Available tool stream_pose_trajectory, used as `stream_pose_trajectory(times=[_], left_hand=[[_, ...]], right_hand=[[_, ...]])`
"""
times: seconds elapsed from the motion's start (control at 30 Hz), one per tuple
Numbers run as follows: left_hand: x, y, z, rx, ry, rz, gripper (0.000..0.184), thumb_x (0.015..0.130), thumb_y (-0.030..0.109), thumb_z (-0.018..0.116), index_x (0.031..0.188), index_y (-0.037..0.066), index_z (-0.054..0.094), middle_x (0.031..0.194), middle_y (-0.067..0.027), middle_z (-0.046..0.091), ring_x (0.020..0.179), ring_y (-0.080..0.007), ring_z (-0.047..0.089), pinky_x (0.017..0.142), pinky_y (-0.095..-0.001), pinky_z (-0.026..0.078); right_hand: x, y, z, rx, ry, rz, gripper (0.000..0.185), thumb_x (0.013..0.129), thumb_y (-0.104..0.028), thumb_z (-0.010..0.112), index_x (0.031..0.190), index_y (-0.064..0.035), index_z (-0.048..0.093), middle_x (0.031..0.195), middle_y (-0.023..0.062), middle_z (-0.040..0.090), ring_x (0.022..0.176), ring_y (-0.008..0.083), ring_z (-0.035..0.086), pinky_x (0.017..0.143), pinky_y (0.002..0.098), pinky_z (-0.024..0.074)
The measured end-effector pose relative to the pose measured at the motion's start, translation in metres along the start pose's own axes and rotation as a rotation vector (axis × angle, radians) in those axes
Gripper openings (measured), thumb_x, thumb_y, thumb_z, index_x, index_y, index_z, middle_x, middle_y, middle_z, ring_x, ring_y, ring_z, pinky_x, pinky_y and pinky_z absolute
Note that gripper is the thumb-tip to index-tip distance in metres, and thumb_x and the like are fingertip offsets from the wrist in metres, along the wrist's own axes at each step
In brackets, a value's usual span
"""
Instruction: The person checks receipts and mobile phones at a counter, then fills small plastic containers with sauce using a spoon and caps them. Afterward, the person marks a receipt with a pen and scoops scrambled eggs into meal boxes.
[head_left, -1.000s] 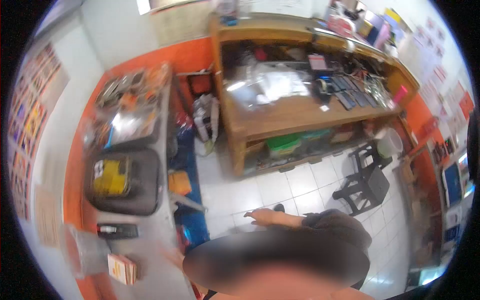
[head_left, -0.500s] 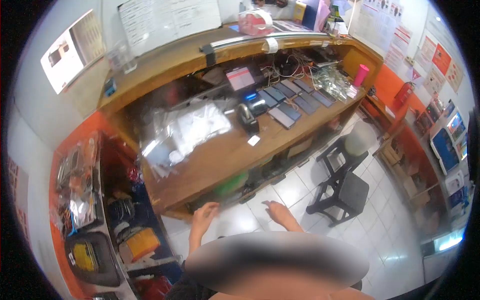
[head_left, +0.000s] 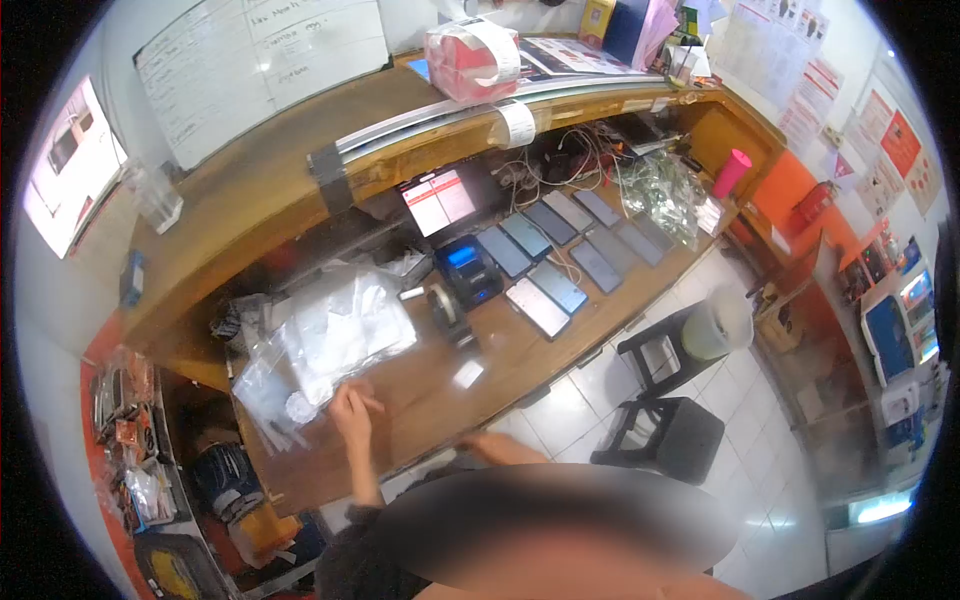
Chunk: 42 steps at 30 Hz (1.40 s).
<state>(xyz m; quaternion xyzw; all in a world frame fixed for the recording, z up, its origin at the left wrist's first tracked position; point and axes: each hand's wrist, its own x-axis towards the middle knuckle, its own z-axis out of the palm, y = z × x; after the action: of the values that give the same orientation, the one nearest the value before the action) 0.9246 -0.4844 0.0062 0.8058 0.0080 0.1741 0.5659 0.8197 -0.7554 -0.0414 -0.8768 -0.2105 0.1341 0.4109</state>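
Over the front left part of the wooden desk [head_left: 420, 400] is my left hand [head_left: 355, 410], its fingers slightly apart and nothing visible in them. Clear plastic bags and white sheets [head_left: 350, 325] lie just beyond it. My right hand [head_left: 495, 448] is low at the desk's front edge, blurred, so its fingers cannot be made out. A small white paper [head_left: 468, 374] lies between the hands and a black tape dispenser [head_left: 447, 312]. Behind that stands a small black printer [head_left: 467, 270] with a blue light. Several phones [head_left: 595, 265] lie in rows to the right.
A lit tablet screen [head_left: 440, 203] stands at the back, near white cables [head_left: 570, 155] and a pink cup [head_left: 733, 172]. Black stools [head_left: 675, 440] stand right of the desk, one under a pale bucket [head_left: 715, 325]. A cluttered side shelf [head_left: 140, 440] is at the left.
The view has swung from the side table to the desk, which now appears closer. My left hand has come up over the desktop; my right hand has moved left to its front edge.
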Motion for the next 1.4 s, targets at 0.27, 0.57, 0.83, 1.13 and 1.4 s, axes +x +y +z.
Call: stream_pose_trajectory(times=[0.27, 0.57, 0.83, 1.13, 1.4], left_hand=[[0.227, 0.186, 0.101, -0.016, 0.369, 0.628, 0.026, 0.089, 0.004, 0.045, 0.113, 0.002, 0.055, 0.113, -0.0131, 0.060, 0.112, -0.0269, 0.051, 0.100, -0.0386, 0.033], [0.363, 0.210, 0.112, 0.817, 0.526, 0.025, 0.040, 0.084, 0.027, 0.054, 0.123, 0.019, 0.051, 0.131, -0.0069, 0.049, 0.129, -0.0254, 0.037, 0.105, -0.0530, 0.023], [0.359, 0.195, 0.104, 0.850, 0.582, 0.108, 0.038, 0.079, 0.022, 0.054, 0.117, 0.023, 0.057, 0.129, -0.0083, 0.047, 0.125, -0.0293, 0.038, 0.104, -0.0497, 0.026], [0.364, 0.197, 0.101, 0.872, 0.599, 0.089, 0.030, 0.079, 0.021, 0.054, 0.107, 0.017, 0.062, 0.122, -0.0121, 0.054, 0.118, -0.0308, 0.047, 0.099, -0.0423, 0.036], [0.372, 0.185, 0.094, 0.769, 0.591, 0.096, 0.027, 0.080, 0.021, 0.053, 0.103, 0.016, 0.065, 0.118, -0.0137, 0.056, 0.115, -0.0309, 0.049, 0.098, -0.0409, 0.037]], right_hand=[[0.008, 0.103, -0.187, 0.086, 0.495, 0.321, 0.037, 0.082, -0.003, 0.054, 0.119, -0.0065, 0.055, 0.081, 0.0163, 0.063, 0.075, 0.0277, 0.061, 0.066, 0.0362, 0.0478], [0.070, 0.204, -0.313, -0.057, 0.236, 0.185, 0.026, 0.089, -0.012, 0.054, 0.114, -0.0113, 0.058, 0.073, 0.0198, 0.061, 0.066, 0.0327, 0.061, 0.061, 0.0403, 0.0467], [0.162, 0.193, -0.383, 0.031, 0.146, -0.011, 0.021, 0.091, -0.009, 0.052, 0.109, -0.0058, 0.062, 0.067, 0.0132, 0.061, 0.055, 0.0214, 0.057, 0.055, 0.0328, 0.0454], [0.218, 0.137, -0.381, 0.218, 0.565, -0.457, 0.033, 0.083, -0.005, 0.062, 0.116, -0.0061, 0.059, 0.105, 0.0162, 0.054, 0.104, 0.0296, 0.051, 0.093, 0.0419, 0.0390], [0.253, 0.077, -0.438, 0.157, 1.014, -0.523, 0.051, 0.083, -0.008, 0.064, 0.130, -0.0124, 0.048, 0.110, 0.0100, 0.044, 0.105, 0.0217, 0.041, 0.095, 0.0369, 0.0309]])
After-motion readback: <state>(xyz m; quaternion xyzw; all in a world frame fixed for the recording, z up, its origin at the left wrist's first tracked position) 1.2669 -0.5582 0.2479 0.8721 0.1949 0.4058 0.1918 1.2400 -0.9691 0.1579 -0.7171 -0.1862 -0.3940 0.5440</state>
